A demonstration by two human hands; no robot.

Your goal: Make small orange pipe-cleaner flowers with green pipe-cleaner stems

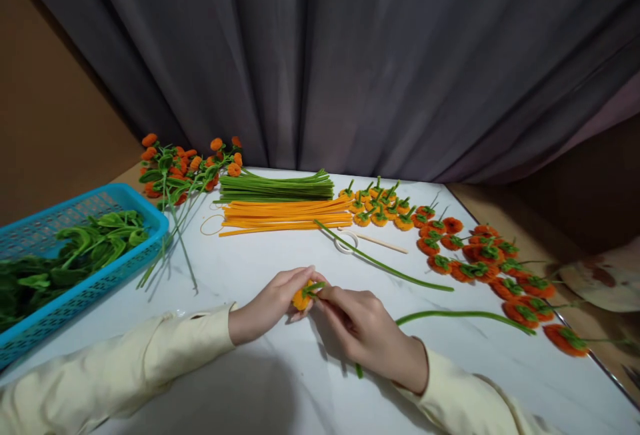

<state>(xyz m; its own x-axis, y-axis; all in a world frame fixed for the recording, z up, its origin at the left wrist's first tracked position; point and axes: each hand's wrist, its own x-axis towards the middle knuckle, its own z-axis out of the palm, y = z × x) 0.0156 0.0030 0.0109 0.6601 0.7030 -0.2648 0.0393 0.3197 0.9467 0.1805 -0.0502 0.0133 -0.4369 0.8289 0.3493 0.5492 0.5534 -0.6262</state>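
Near the table's front middle, my left hand [274, 305] holds a small yellow-orange flower [301, 297] with a green piece on it. The fingers of my right hand [367, 331] are closed on the green stem [314, 288] at the flower's side. A green pipe cleaner end [359, 371] shows below my right hand; the hand hides where it leads. Two long green pipe cleaners lie to the right, one behind my right hand [385, 267] and one beside it [470, 314].
A blue basket [159, 216] of green leaves stands left. Behind are orange flowers [195, 163], green strips [275, 187], orange strips [285, 214], a white ring [338, 242] and a wooden stick [383, 242]. Yellow flower heads [379, 218] and orange ones [520, 311] spread rightward.
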